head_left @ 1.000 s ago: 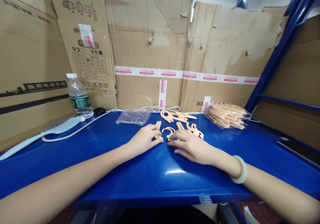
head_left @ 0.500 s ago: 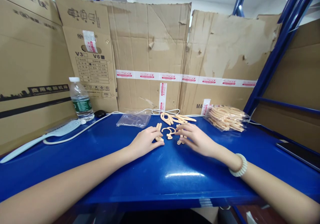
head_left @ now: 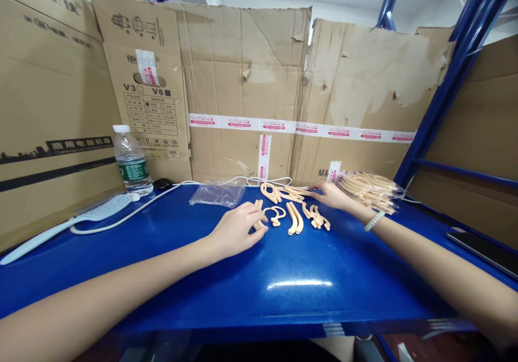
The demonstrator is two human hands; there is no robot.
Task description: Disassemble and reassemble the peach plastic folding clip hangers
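Note:
My left hand (head_left: 238, 225) lies over a pair of straight beige plastic hanger arms (head_left: 259, 206), its fingers curled round them and partly hiding them. My right hand (head_left: 329, 195) is farther back, its fingers closed at the tip of a beige folding hanger (head_left: 293, 192) in the rear group. Between the hands sit curved beige hooks (head_left: 275, 211) and two curved hanger arms (head_left: 295, 219) side by side. Just right of those, several small beige hooks (head_left: 318, 217) are bunched together.
A clear bag of beige hangers (head_left: 368, 189) is at the back right, behind my right wrist. An empty plastic bag (head_left: 216, 193), a water bottle (head_left: 133, 162), a pale blue brush (head_left: 97, 208) and a white cable lie leftward. A phone (head_left: 485, 248) rests at the right edge; cardboard (head_left: 243, 65) walls the back.
My right hand has left the curved hanger arms and moved back and right to the rear hanger. The curved arms and small hooks are now uncovered. My left hand has barely moved.

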